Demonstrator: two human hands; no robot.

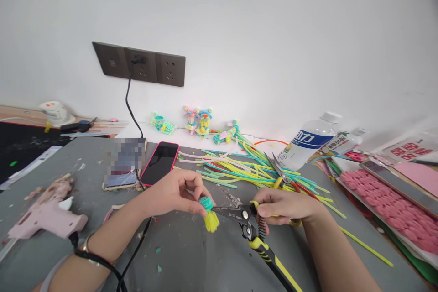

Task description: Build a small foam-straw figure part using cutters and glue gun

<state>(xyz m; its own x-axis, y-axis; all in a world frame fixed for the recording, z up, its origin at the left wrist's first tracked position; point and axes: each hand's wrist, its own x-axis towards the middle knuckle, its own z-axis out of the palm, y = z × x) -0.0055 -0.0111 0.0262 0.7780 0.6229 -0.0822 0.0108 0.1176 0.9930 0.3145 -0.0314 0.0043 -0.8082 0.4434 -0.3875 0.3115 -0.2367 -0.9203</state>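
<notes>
Between the thumb and fingers of my left hand [188,190] is a small teal and yellow pipe-cleaner piece [211,221], its fuzzy yellow end pointing down. My right hand [282,205] is wrapped round one handle of black-and-yellow spring-loaded pliers [245,215]. The other handle slants away toward the lower right, outside the fingers. The pliers' jaws point left, and their tip meets the piece close to my left fingertips; whether it grips the piece I cannot tell. Behind my hands lies a loose pile of yellow, green, pink and teal pipe cleaners [226,165].
Scissors [279,171] lie on the pile beside a tilted clear bottle [304,141]. Several small pipe-cleaner figures [204,123] line the wall. Two phones, one pink-edged [160,163], sit left of centre. A pink glue gun [48,214] and black cable [137,246] occupy the left.
</notes>
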